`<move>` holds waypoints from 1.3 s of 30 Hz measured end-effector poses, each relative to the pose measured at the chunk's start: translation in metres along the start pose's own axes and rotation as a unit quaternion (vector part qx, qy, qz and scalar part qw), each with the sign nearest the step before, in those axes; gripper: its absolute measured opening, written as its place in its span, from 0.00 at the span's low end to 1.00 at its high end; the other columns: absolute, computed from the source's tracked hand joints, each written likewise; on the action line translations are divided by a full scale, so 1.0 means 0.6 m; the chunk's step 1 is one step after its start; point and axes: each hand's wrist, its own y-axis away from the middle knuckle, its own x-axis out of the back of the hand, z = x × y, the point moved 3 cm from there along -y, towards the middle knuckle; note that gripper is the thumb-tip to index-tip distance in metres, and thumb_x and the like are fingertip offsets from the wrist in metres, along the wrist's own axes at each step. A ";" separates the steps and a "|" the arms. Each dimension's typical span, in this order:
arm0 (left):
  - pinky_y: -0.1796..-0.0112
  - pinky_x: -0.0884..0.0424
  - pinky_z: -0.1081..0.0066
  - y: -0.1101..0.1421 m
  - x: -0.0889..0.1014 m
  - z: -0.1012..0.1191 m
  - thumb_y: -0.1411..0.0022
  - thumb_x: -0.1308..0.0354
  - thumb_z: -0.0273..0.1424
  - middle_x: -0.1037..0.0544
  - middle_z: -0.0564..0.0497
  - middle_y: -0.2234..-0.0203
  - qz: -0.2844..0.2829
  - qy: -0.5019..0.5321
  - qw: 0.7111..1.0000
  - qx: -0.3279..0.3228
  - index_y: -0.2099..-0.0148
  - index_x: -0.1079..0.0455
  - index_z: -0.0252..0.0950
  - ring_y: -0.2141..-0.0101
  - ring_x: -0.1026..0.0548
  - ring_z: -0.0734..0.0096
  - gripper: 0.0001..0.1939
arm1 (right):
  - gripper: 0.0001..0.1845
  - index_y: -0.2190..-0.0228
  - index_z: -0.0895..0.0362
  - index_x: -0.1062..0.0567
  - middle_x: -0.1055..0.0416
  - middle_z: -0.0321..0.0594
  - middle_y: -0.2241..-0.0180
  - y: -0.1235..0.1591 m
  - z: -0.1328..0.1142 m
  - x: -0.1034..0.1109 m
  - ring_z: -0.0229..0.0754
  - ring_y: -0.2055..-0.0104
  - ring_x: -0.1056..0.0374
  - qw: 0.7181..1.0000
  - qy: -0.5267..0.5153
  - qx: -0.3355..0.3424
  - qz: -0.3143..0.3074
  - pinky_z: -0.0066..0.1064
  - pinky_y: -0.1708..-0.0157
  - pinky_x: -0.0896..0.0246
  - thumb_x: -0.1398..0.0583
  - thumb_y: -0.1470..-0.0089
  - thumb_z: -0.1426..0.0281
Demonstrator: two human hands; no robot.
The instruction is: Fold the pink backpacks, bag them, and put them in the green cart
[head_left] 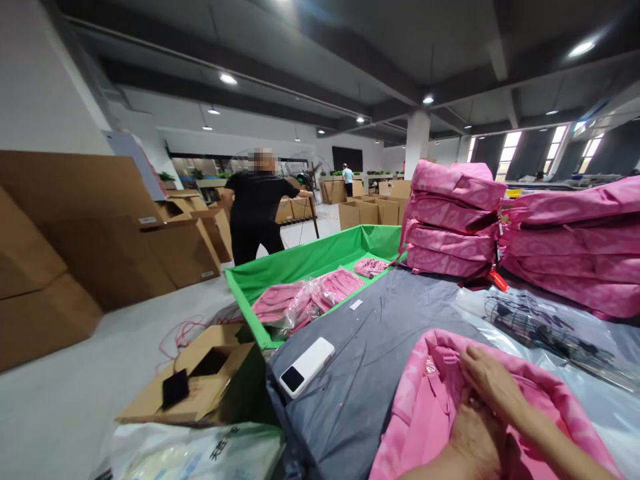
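Note:
A pink backpack (420,400) lies on the grey-covered table at the lower right, its main opening facing me. Both hands are inside it, close together near the upper part of the lining. My left hand (477,433) is closed, and what its curled fingers hold is hidden. Just above and across it, my right hand (487,380) has its fingers bent together against the inner fabric near a small strap. A clear plastic sheet (475,307) with dark items under or on it lies beyond the backpack.
Stacks of pink backpacks (450,220) stand at the back right. A white phone (307,367) lies on the table (350,360). Left of it, a green fabric bin (310,257) holds bagged pink items. An open carton (235,373) sits below. A person in black (257,207) stands beyond the bin.

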 end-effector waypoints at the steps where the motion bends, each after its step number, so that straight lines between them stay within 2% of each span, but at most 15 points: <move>1: 0.37 0.38 0.43 -0.002 0.001 0.002 0.31 0.50 0.38 0.35 0.34 0.33 -0.002 0.002 1.000 0.005 0.25 0.52 0.30 0.38 0.33 0.43 0.37 | 0.14 0.65 0.51 0.22 0.27 0.44 0.65 0.014 -0.003 0.000 0.47 0.63 0.31 1.000 -0.010 0.000 0.001 0.38 0.62 0.34 0.48 0.39 0.69; 6: 0.38 0.36 0.47 0.001 -0.013 -0.004 0.36 0.44 0.37 0.32 0.36 0.35 -0.038 0.014 0.999 0.034 0.28 0.43 0.31 0.38 0.32 0.44 0.37 | 0.20 0.59 0.51 0.23 0.28 0.43 0.63 0.031 -0.017 0.006 0.45 0.62 0.30 0.998 -0.053 -0.014 0.021 0.34 0.60 0.33 0.54 0.35 0.68; 10: 0.38 0.38 0.44 0.007 -0.033 -0.015 0.39 0.43 0.38 0.34 0.38 0.34 -0.028 0.033 0.999 0.014 0.27 0.45 0.34 0.37 0.34 0.43 0.40 | 0.19 0.62 0.54 0.24 0.27 0.45 0.62 0.003 -0.010 0.001 0.44 0.60 0.27 0.995 -0.054 -0.080 0.002 0.33 0.60 0.33 0.54 0.33 0.68; 14: 0.35 0.42 0.43 -0.005 -0.028 -0.024 0.40 0.46 0.38 0.37 0.38 0.32 -0.041 0.052 0.998 0.013 0.26 0.50 0.32 0.36 0.35 0.43 0.43 | 0.19 0.55 0.58 0.25 0.26 0.53 0.54 -0.048 0.004 -0.016 0.49 0.56 0.25 0.986 -0.043 -0.161 -0.021 0.36 0.63 0.34 0.54 0.34 0.71; 16: 0.35 0.41 0.47 -0.017 -0.018 -0.031 0.42 0.44 0.37 0.30 0.39 0.36 -0.061 0.064 0.995 0.049 0.27 0.45 0.33 0.41 0.30 0.46 0.42 | 0.19 0.54 0.60 0.24 0.26 0.55 0.53 -0.069 0.003 -0.018 0.50 0.55 0.25 0.983 -0.045 -0.175 -0.028 0.38 0.62 0.33 0.53 0.34 0.73; 18: 0.36 0.38 0.53 -0.028 -0.006 -0.035 0.45 0.41 0.35 0.21 0.42 0.45 -0.069 0.079 0.991 0.085 0.34 0.33 0.35 0.47 0.25 0.50 0.36 | 0.15 0.55 0.61 0.24 0.25 0.53 0.54 -0.071 -0.003 -0.010 0.48 0.54 0.25 0.983 -0.048 -0.174 -0.030 0.39 0.58 0.31 0.49 0.34 0.73; 21: 0.39 0.35 0.55 -0.036 0.006 -0.032 0.45 0.41 0.32 0.17 0.42 0.52 -0.050 0.103 0.989 0.090 0.44 0.23 0.37 0.51 0.23 0.51 0.24 | 0.12 0.52 0.59 0.24 0.26 0.47 0.49 -0.014 -0.017 0.020 0.47 0.47 0.29 0.989 -0.046 -0.143 -0.010 0.47 0.45 0.33 0.42 0.35 0.71; 23: 0.40 0.36 0.51 -0.039 0.010 -0.033 0.42 0.45 0.28 0.18 0.39 0.51 -0.027 0.121 0.989 0.081 0.47 0.23 0.35 0.48 0.25 0.47 0.21 | 0.15 0.48 0.56 0.25 0.28 0.46 0.44 0.062 -0.038 0.042 0.48 0.41 0.33 0.991 -0.040 -0.127 0.009 0.48 0.40 0.37 0.44 0.34 0.72; 25: 0.41 0.35 0.47 -0.045 0.014 -0.040 0.38 0.51 0.25 0.19 0.36 0.52 0.001 0.146 0.986 0.085 0.50 0.23 0.33 0.47 0.26 0.46 0.19 | 0.20 0.45 0.52 0.27 0.29 0.44 0.42 0.147 -0.075 0.057 0.46 0.40 0.34 0.993 -0.037 -0.115 0.020 0.43 0.40 0.37 0.49 0.33 0.74; 28: 0.42 0.35 0.45 -0.058 0.028 -0.053 0.34 0.58 0.24 0.20 0.36 0.56 0.041 0.183 0.977 0.105 0.54 0.25 0.32 0.50 0.25 0.49 0.20 | 0.21 0.42 0.50 0.29 0.30 0.43 0.40 0.242 -0.137 0.059 0.49 0.38 0.37 0.994 -0.044 -0.094 0.016 0.46 0.36 0.42 0.44 0.36 0.65; 30: 0.41 0.34 0.48 -0.061 0.046 -0.053 0.35 0.60 0.22 0.21 0.37 0.54 0.059 0.206 0.969 0.122 0.52 0.26 0.32 0.49 0.25 0.53 0.21 | 0.23 0.42 0.53 0.29 0.30 0.47 0.40 0.268 -0.158 0.050 0.52 0.38 0.37 0.993 -0.054 -0.104 0.009 0.51 0.35 0.44 0.43 0.36 0.63; 32: 0.42 0.31 0.55 -0.044 0.068 -0.046 0.35 0.60 0.22 0.22 0.41 0.52 0.069 0.226 0.962 0.133 0.50 0.27 0.33 0.48 0.25 0.59 0.21 | 0.22 0.43 0.57 0.29 0.30 0.51 0.42 0.270 -0.158 0.034 0.54 0.39 0.36 0.990 -0.062 -0.124 0.010 0.53 0.37 0.44 0.45 0.35 0.65; 34: 0.48 0.27 0.63 0.003 0.085 -0.034 0.33 0.57 0.26 0.20 0.45 0.56 0.034 0.256 0.960 0.106 0.52 0.26 0.35 0.52 0.23 0.63 0.18 | 0.22 0.43 0.59 0.29 0.30 0.54 0.43 0.260 -0.150 0.015 0.55 0.39 0.36 0.988 -0.069 -0.134 0.024 0.54 0.37 0.44 0.48 0.35 0.68; 37: 0.59 0.25 0.69 0.118 0.091 -0.010 0.29 0.52 0.39 0.19 0.50 0.63 -0.109 0.236 0.965 -0.024 0.59 0.24 0.37 0.62 0.22 0.66 0.17 | 0.22 0.43 0.61 0.29 0.30 0.56 0.43 0.248 -0.143 -0.008 0.56 0.41 0.36 0.986 -0.086 -0.133 0.049 0.54 0.37 0.44 0.48 0.36 0.70; 39: 0.60 0.25 0.68 0.191 0.089 0.001 0.30 0.49 0.47 0.19 0.51 0.64 -0.138 0.128 0.978 -0.087 0.60 0.24 0.41 0.63 0.23 0.67 0.18 | 0.23 0.42 0.62 0.29 0.31 0.57 0.43 0.249 -0.146 -0.014 0.58 0.40 0.36 0.984 -0.092 -0.138 0.065 0.57 0.38 0.44 0.48 0.36 0.71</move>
